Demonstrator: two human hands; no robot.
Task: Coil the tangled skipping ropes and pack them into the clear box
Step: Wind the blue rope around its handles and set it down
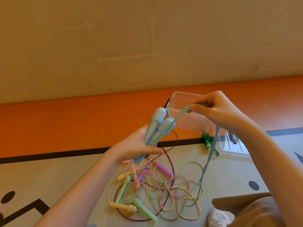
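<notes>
My left hand [139,145] grips the two blue handles [157,125] of a blue skipping rope, held up side by side. My right hand [218,108] pinches the blue cord [208,161] up and to the right, near the clear box's rim. From there the cord hangs down to the floor. The clear box [188,122] stands on the floor behind my hands, partly hidden by them. Below my hands lies a tangle of pink, yellow, green and purple ropes [152,187] with their handles. A small dark green rope [207,140] lies coiled by the box.
The clear lid [232,146] lies flat to the right of the box. A wall rises behind the orange floor strip. My knee [249,208] and white shoe [218,217] sit at the lower right, close to the tangle.
</notes>
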